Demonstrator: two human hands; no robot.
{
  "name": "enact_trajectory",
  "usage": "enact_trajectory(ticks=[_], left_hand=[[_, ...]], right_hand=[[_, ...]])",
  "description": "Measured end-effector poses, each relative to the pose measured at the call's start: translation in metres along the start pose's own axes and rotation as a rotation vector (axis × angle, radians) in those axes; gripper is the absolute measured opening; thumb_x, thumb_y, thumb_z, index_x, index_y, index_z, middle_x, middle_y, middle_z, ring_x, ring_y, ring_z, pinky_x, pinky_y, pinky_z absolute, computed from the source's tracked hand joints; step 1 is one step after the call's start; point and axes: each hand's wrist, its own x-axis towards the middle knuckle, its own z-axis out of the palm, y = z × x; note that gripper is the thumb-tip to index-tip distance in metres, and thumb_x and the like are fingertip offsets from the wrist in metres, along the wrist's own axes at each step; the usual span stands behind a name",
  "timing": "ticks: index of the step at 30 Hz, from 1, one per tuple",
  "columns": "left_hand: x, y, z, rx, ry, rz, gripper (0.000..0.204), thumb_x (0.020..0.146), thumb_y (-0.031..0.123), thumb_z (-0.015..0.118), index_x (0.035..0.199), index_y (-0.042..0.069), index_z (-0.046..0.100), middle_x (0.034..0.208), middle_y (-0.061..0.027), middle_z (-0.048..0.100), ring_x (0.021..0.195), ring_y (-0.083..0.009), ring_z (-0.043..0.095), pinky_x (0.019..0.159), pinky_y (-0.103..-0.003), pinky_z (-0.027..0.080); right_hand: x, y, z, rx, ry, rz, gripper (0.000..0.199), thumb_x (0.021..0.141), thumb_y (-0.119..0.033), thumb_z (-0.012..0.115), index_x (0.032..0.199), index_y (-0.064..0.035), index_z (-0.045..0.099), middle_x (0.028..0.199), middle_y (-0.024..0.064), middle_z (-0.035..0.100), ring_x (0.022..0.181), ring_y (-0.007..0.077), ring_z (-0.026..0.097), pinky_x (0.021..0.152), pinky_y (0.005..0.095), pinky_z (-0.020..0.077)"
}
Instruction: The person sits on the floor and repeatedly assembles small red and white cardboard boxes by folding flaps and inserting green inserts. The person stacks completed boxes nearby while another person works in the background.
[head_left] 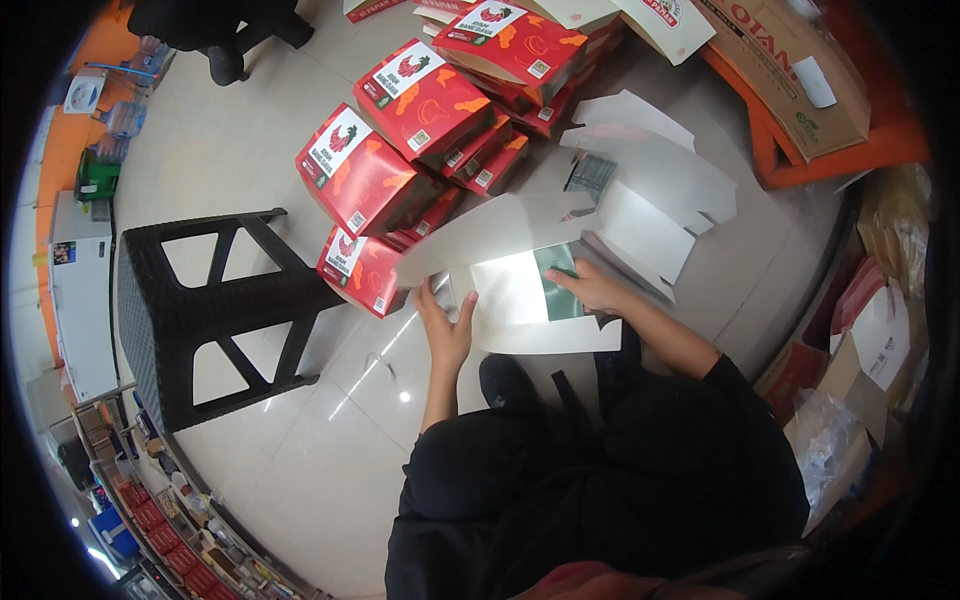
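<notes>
An opened-out cardboard food box [510, 338], white on its inner side, is held in front of me above my shoes. At its left edge is my left hand [447, 325], thumb and fingers apart around a side flap. My right hand [597, 290] pinches a green sheet [562, 300] at the box's right side, thumb on top; its other fingers are partly hidden. Just beyond lies another unfolded white box [640, 225], with a small grey-green bundle [590, 177] at its left part.
Folded red boxes [360, 170] are piled on the tiled floor ahead. A black plastic stool [150, 320] lies on its side to the left. An orange table [840, 160] bears a brown carton [800, 70] at the right. Plastic bags [825, 450] and cartons stand near my right side.
</notes>
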Motion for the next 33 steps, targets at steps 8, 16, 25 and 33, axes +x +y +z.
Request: enact_trajectory(ticks=[8, 16, 25, 33], left_hand=[[-0.016, 0.006, 0.005, 0.869, -0.093, 0.351, 0.051, 0.077, 0.046, 0.062, 0.107, 0.005, 0.055, 0.114, -0.0229, 0.044, 0.105, -0.0343, 0.042, 0.080, -0.042, 0.036], [-0.016, -0.006, 0.009, 0.773, -0.675, -0.160, 0.050, 0.080, 0.055, 0.054, 0.100, 0.011, 0.066, 0.122, -0.0244, 0.044, 0.113, -0.0386, 0.042, 0.084, -0.046, 0.039], [-0.027, 0.000, 0.017, 0.953, -0.450, 0.361, 0.061, 0.079, 0.056, 0.056, 0.116, 0.008, 0.054, 0.113, -0.0218, 0.050, 0.105, -0.0361, 0.048, 0.084, -0.045, 0.041], [-0.034, -0.036, 0.046, -0.183, -0.798, -0.400, 0.036, 0.082, 0.031, 0.064, 0.098, 0.000, 0.053, 0.091, -0.0090, 0.060, 0.082, -0.0161, 0.058, 0.073, -0.027, 0.047]], right_hand=[[0.016, 0.020, -0.003, 0.285, -0.210, 0.139, 0.038, 0.093, -0.036, 0.048, 0.115, -0.0057, 0.046, 0.083, 0.0007, 0.056, 0.058, 0.0055, 0.049, 0.045, 0.0201, 0.0375], [0.031, 0.055, 0.012, 0.104, -0.273, 0.016, 0.054, 0.093, -0.036, 0.048, 0.132, -0.0019, 0.035, 0.121, 0.0104, 0.051, 0.108, 0.0162, 0.049, 0.092, 0.0299, 0.0401], [0.034, 0.041, 0.009, 0.008, -0.381, 0.132, 0.045, 0.092, -0.035, 0.050, 0.123, -0.0040, 0.045, 0.106, 0.0064, 0.056, 0.097, 0.0140, 0.052, 0.084, 0.0289, 0.0430], [0.024, 0.055, 0.016, -0.062, -0.490, 0.047, 0.039, 0.093, -0.029, 0.051, 0.123, -0.0058, 0.046, 0.114, 0.0034, 0.054, 0.106, 0.0110, 0.047, 0.091, 0.0281, 0.0388]])
